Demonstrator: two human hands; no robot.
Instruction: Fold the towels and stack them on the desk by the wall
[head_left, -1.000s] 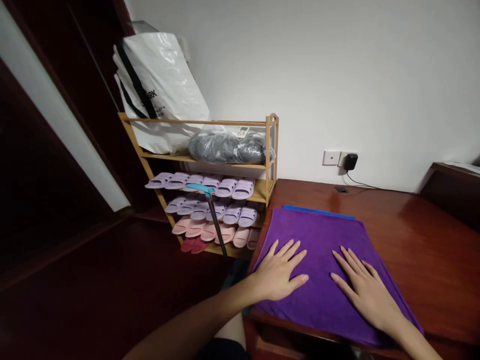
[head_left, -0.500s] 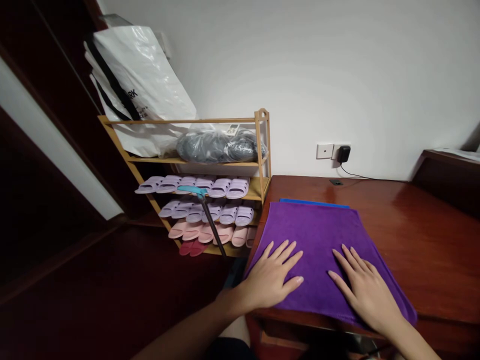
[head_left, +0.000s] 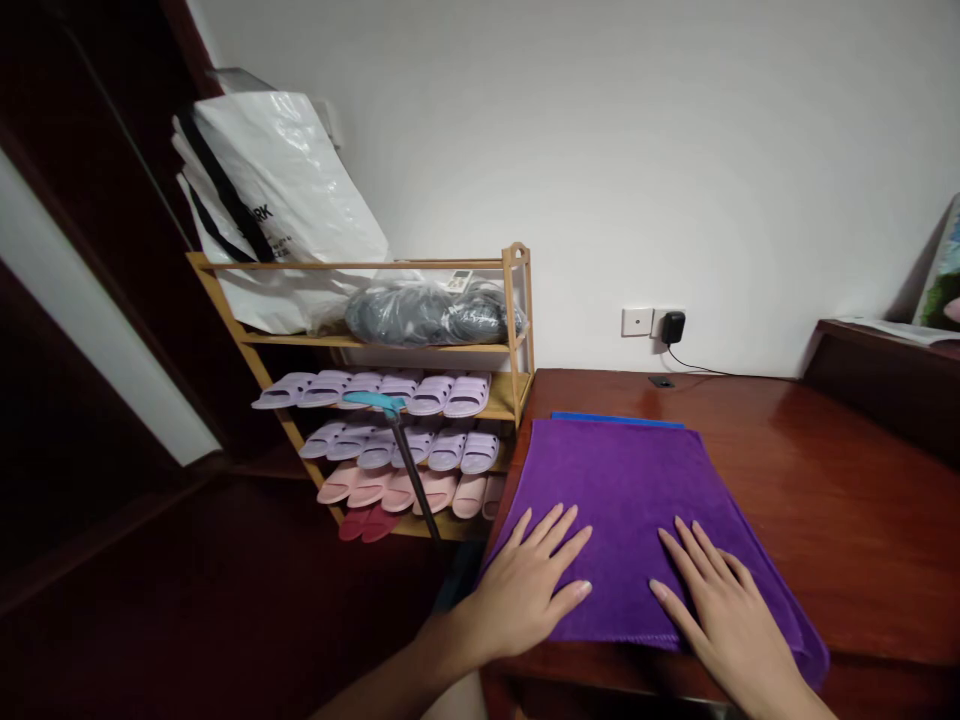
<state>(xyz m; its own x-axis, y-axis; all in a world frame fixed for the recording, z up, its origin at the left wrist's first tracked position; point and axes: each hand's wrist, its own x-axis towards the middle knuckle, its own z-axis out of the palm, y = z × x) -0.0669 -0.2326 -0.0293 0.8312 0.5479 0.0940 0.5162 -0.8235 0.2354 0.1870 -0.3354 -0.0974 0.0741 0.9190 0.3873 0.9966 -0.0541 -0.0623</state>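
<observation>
A purple cloth (head_left: 615, 500) lies spread on the brown wooden desk (head_left: 825, 480), its near edge at the desk's front. My left hand (head_left: 532, 580) rests palm down on its left part, fingers spread. On the right part, my right hand (head_left: 720, 590) also lies flat with the fingers apart. Neither hand grips the cloth. A strip of something blue (head_left: 619, 419) shows from beneath the far edge; the rest of it is covered.
Left of the desk stands a wooden shoe rack (head_left: 517, 330) with rows of slippers (head_left: 469, 395). A white bag (head_left: 292, 190) and a plastic-wrapped grey bundle (head_left: 427, 312) sit on top. A blue-headed pole (head_left: 411, 465) leans before it. A black plug (head_left: 673, 327) is in the wall socket.
The camera view has shifted, so the scene sits a little lower and further left. Both hands remain flat on the cloth, with little visible movement over it.
</observation>
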